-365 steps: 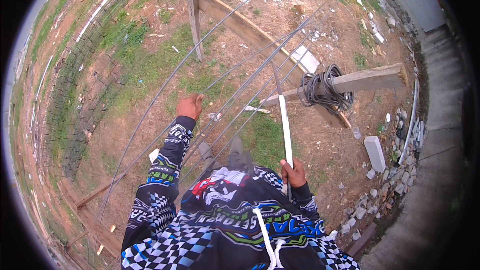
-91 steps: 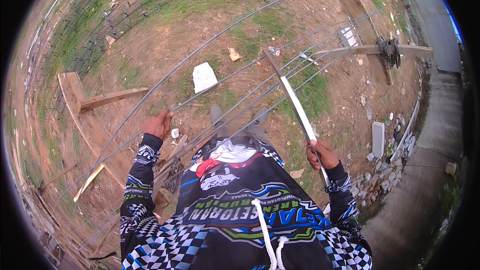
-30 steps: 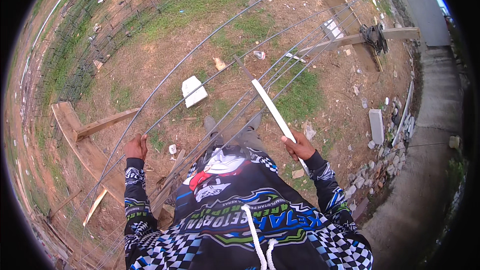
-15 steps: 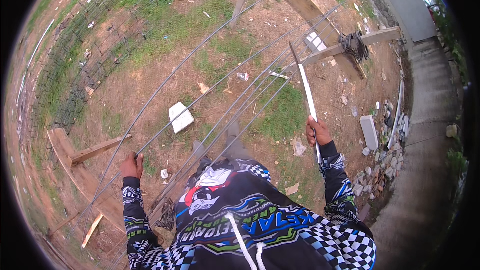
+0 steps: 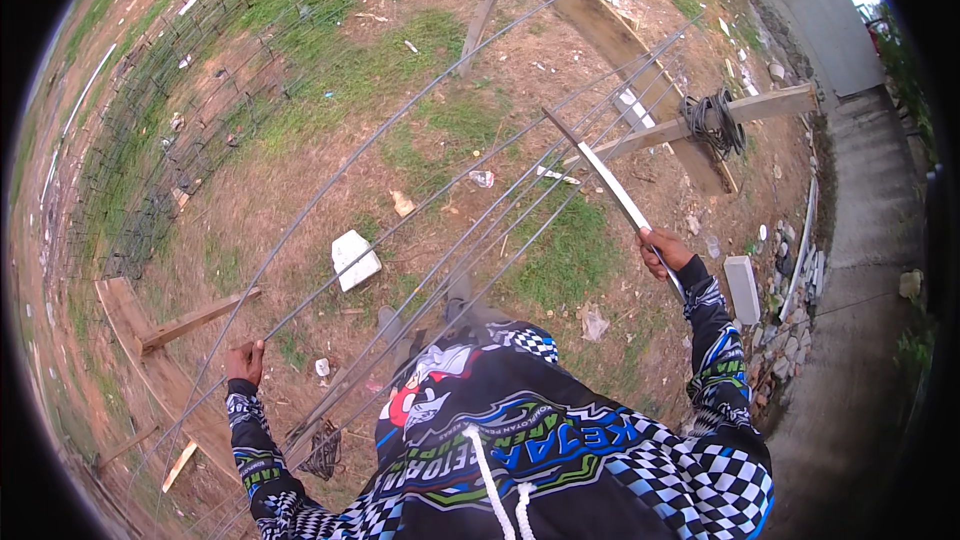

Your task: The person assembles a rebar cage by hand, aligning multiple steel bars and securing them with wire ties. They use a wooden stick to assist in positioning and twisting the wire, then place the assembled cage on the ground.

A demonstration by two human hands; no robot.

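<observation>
My left hand point(image 5: 246, 362) is closed on a long thin steel rod point(image 5: 385, 240) that slants up to the far right. My right hand point(image 5: 664, 251) grips a long, narrow metal bar point(image 5: 614, 185). Its middle is pale and shiny, its far end dark. That dark tip lies over or beside the rods near the far beam; whether they touch I cannot tell. Several more steel rods point(image 5: 480, 225) run roughly parallel between my hands, passing close in front of my body.
A wooden beam point(image 5: 770, 103) at the far right carries a coil of dark wire point(image 5: 712, 125). At the left stands another wooden support point(image 5: 195, 322). A white block point(image 5: 356, 260) lies on the grassy dirt. Rubble point(image 5: 780, 340) lines the concrete strip point(image 5: 870, 340) at the right.
My left hand has slid a little toward me and to the left along the rod. My right hand has moved right, and the metal bar now leans further left.
</observation>
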